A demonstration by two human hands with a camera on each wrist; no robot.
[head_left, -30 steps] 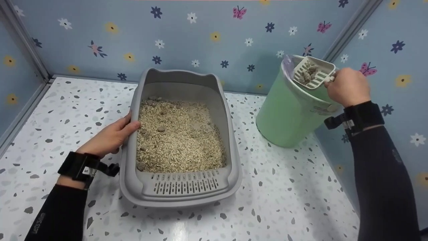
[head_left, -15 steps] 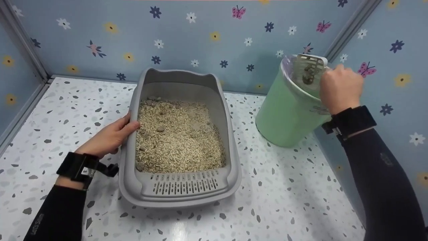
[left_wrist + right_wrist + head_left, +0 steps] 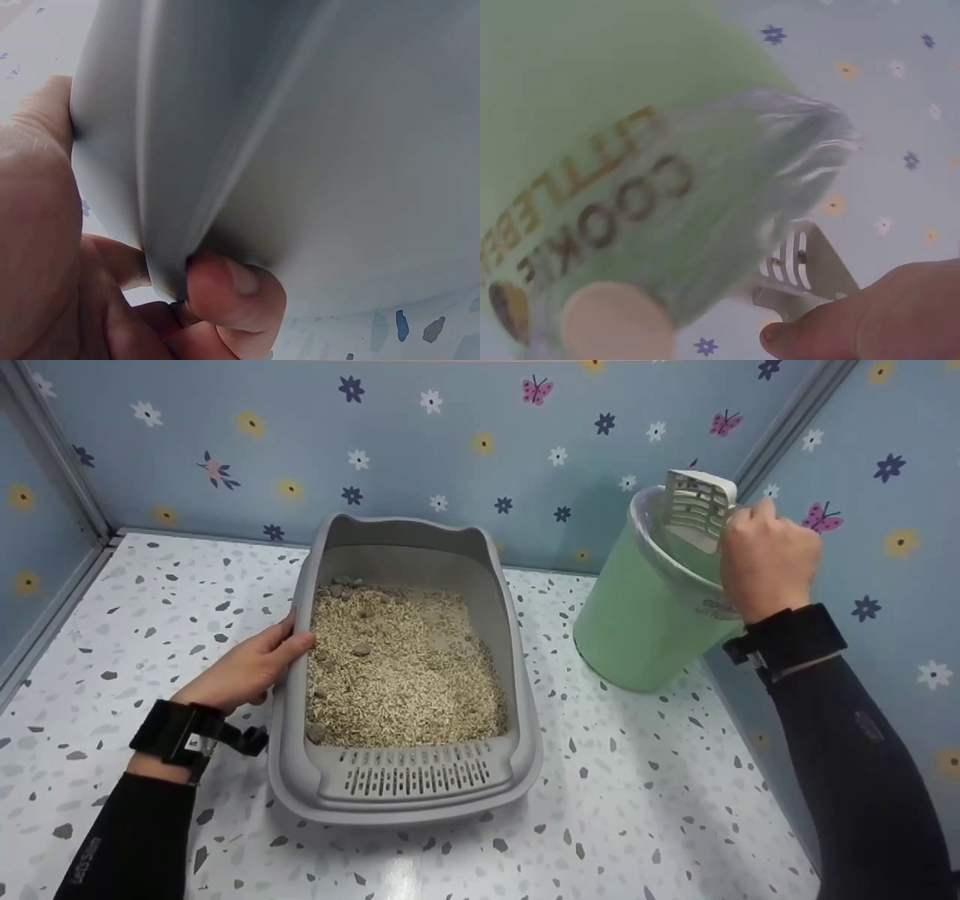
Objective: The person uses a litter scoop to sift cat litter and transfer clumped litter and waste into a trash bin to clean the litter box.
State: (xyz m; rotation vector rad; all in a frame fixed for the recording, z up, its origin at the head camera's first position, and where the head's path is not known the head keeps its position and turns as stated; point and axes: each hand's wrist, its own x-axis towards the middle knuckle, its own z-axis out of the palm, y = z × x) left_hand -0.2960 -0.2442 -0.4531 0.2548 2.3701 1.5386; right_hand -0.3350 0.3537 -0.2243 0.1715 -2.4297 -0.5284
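Note:
My right hand point(image 3: 770, 559) grips a slotted litter scoop point(image 3: 697, 510) by its handle at the mouth of a green bin point(image 3: 637, 615). The scoop is tipped steeply, with no clumps visible on its face in the head view; small dark bits cling in its slots point(image 3: 795, 259) in the right wrist view. My left hand point(image 3: 251, 664) holds the left rim of a grey litter box point(image 3: 416, 810), thumb over the edge. In the left wrist view, curled fingers point(image 3: 236, 292) hook under that rim. Pale pellet litter point(image 3: 409, 675) fills the box, with several grey clumps along its left side and back.
A thin clear liner point(image 3: 780, 142) hangs over the bin's rim. Behind stands a blue flowered wall point(image 3: 465, 457), meeting another panel point(image 3: 892, 607) on the right. Speckled white tabletop point(image 3: 600, 810) lies around the box and in front of the bin.
My right hand has turned and tipped the scoop from nearly level to steep, and the clumps have dropped off it at the bin. My left hand has stayed on the box.

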